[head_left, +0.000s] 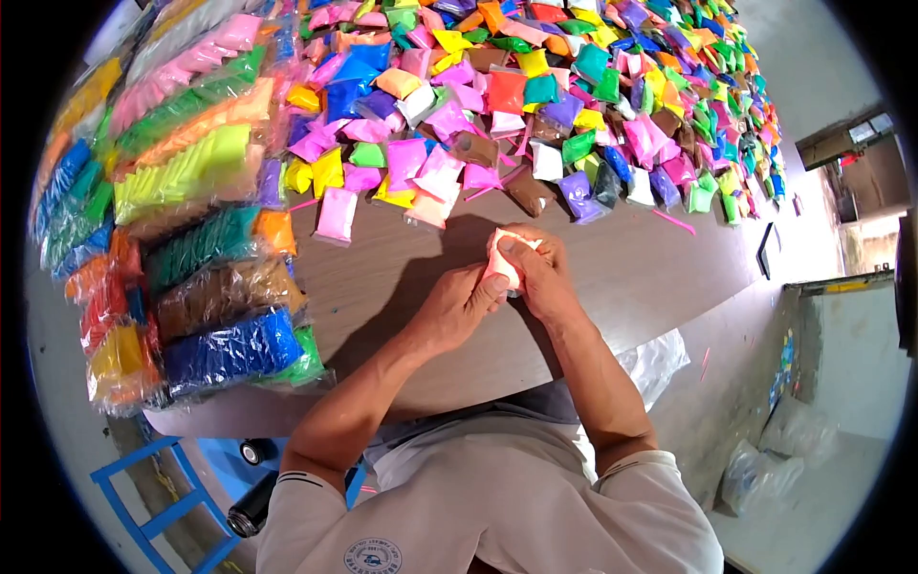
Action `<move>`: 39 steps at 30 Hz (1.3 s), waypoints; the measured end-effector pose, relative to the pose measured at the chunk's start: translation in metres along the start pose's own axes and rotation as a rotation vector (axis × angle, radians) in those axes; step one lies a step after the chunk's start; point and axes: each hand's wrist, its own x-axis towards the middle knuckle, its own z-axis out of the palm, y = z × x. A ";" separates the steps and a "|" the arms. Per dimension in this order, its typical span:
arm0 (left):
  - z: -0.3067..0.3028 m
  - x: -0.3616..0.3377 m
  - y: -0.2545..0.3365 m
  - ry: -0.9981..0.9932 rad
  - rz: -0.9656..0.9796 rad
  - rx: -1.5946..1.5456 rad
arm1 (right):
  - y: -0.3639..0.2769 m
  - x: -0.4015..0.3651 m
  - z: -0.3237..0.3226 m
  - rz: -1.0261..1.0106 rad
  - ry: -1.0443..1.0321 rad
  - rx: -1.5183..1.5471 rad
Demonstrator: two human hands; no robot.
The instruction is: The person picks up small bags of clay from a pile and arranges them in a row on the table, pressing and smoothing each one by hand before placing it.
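Both my hands meet above the table [402, 359], closed on one small light-pink packet [509, 256]. My left hand [470, 298] pinches its lower left edge. The thumb of my right hand [540, 271] presses on its face, with the fingers curled behind and partly hidden. The packet looks soft, like the other pouches of coloured clay or similar stuff; I cannot make out its contents for sure. Beyond my hands lies a big heap of loose coloured packets [449, 120], the nearest being a pink one [337, 215] and a brown one [529, 191].
On the left stand rows of packets bundled in clear bags, among them blue [232, 346], brown [229, 298] and yellow [186, 172]. A blue metal frame [177, 507] and a black flask [251, 505] are below left. Plastic bags [755, 478] lie at lower right.
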 end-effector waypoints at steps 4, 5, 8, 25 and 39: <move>0.001 -0.001 0.003 0.014 -0.017 0.007 | 0.002 0.001 0.003 -0.050 0.046 0.007; 0.000 -0.001 0.002 0.011 -0.017 0.019 | 0.002 0.002 0.002 -0.067 0.023 0.045; 0.001 -0.001 0.005 0.036 -0.027 -0.058 | 0.006 0.001 0.000 -0.093 -0.009 0.083; -0.009 0.001 -0.006 0.019 -0.030 -0.216 | 0.004 -0.001 0.007 -0.086 -0.037 0.050; -0.006 -0.001 0.003 0.030 -0.037 -0.093 | 0.008 -0.001 0.005 -0.085 -0.068 0.087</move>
